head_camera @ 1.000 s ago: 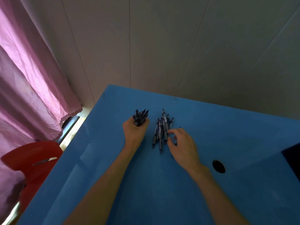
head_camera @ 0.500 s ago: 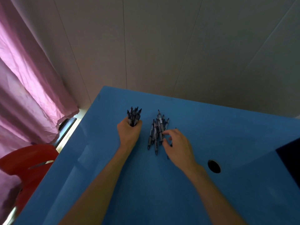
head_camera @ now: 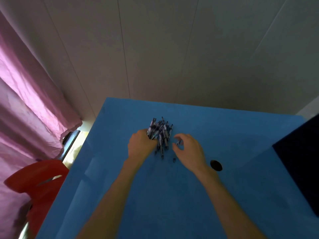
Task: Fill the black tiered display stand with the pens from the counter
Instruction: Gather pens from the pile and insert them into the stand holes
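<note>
My left hand [head_camera: 140, 146] is shut on a bundle of dark pens [head_camera: 152, 129] whose ends fan out above the fist, tilted to the right. Several more pens [head_camera: 163, 144] lie in a loose pile on the blue counter [head_camera: 172, 195], touching the bundle. To the right of that pile my right hand [head_camera: 188, 149] hovers with curled, parted fingers over a single pen [head_camera: 178, 143]; nothing is gripped. A black object [head_camera: 302, 163] at the right edge may be the display stand; only a dark corner shows.
A round black hole [head_camera: 216, 165] sits in the counter beside my right wrist. A red chair [head_camera: 39, 183] stands below the counter's left edge, with a pink curtain [head_camera: 25, 100] behind it. A pale panelled wall runs along the counter's far edge.
My left hand has tipped its bundle right, against the pile. My right hand has let go of the pile and drawn back to the right, its fingers spreading.
</note>
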{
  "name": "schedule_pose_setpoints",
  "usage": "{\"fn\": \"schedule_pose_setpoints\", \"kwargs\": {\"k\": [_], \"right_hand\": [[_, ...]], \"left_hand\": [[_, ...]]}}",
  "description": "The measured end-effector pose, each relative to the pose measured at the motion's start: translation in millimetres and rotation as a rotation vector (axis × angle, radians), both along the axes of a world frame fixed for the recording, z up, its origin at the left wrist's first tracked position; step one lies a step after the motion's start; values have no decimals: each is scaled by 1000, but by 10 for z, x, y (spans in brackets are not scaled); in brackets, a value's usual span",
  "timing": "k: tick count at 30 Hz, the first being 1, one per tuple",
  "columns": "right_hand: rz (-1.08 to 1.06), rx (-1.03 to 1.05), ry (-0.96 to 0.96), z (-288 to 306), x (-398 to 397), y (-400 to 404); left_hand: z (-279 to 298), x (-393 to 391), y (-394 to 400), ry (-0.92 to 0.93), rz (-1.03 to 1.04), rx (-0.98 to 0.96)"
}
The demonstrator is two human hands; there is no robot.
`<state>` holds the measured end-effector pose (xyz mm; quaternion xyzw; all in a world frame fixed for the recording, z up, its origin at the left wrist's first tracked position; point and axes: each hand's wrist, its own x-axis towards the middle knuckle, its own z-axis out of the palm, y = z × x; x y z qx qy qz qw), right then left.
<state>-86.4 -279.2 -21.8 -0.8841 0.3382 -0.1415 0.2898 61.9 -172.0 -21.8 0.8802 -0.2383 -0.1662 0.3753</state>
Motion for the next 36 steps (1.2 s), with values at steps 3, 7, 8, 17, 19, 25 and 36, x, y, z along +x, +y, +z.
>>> {"fn": "schedule_pose_setpoints", "kwargs": {"k": [3,7,8,17,19,25,36], "right_hand": [[-45,28,-2,126,-251,70],[-136,44,-6,252,-639,225],[-156,49,-9,284,-740,271],[-354,14,-55,634,-1715,473],[-382,1,-51,673,-1930,476],[-452,-31,-12,705,-2583,429],[-458,-12,-29,793,-4181,138]], "left_hand": [[175,-119,80,20,-56,40],[363,-349,124,5,-179,94],[411,-432,128,4,-196,93],[694,-1271,34,4,-419,67],[671,-1464,10,9,-458,39],[650,-2095,-100,20,-566,53],[774,-3591,-379,-14,-552,52]]}}
